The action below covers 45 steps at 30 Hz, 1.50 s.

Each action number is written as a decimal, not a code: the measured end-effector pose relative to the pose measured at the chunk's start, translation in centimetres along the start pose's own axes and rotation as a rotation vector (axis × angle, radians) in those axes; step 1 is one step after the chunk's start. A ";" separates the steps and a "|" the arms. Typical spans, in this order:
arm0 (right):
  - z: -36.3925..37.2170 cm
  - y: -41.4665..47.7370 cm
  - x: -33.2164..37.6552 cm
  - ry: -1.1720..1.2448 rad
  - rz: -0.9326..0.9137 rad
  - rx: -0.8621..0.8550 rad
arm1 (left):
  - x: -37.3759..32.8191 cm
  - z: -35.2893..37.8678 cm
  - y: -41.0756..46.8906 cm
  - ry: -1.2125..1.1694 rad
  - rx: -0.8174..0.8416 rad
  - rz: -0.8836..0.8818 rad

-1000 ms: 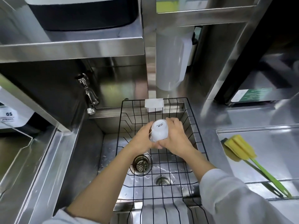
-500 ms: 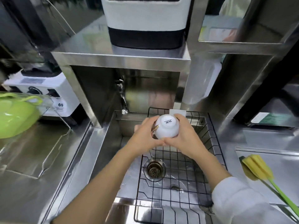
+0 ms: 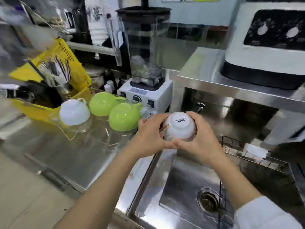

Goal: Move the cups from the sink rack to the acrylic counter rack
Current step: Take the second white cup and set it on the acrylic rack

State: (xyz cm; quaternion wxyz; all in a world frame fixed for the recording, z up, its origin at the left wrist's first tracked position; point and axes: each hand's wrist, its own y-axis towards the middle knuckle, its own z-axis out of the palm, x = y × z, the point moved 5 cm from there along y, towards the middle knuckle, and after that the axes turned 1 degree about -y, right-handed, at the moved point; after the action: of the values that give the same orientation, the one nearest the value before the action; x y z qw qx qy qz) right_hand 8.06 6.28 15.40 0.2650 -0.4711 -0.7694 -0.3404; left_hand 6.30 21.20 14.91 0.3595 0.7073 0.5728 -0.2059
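Note:
I hold a white cup upside down, its base with a printed mark facing up. My left hand grips its left side by the gold-edged handle and my right hand wraps its right side. The cup hangs above the left edge of the sink, just right of the clear acrylic counter rack. On that rack stand an upturned white cup and two upturned green cups. The black wire sink rack lies to the right over the sink; no cup shows in its visible part.
A blender stands behind the green cups. A yellow basket with utensils sits at the left. A steel shelf carries a white appliance above the sink. The steel counter stretches left.
Both hands lifted the white cup out of the sink rack and carried it left toward the counter. My view swung left, bringing the acrylic rack, its cups and the blender into sight.

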 end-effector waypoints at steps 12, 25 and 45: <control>12.7 5.9 10.8 0.076 -0.155 0.129 | 8.8 -14.7 -3.8 0.110 -0.130 -0.084; 19.5 8.0 14.7 -0.304 -0.340 0.233 | 15.5 -18.4 -5.2 0.128 -0.036 -0.291; 22.1 8.5 13.8 -0.496 -0.353 0.222 | 18.4 -17.7 -5.4 0.217 0.112 -0.399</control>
State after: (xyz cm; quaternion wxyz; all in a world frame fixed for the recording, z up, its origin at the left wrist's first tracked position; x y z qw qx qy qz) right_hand 8.07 33.63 13.91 0.0559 -0.3673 -0.9127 -0.1700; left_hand 3.73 47.06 12.14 0.2079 0.6170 0.7242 -0.2271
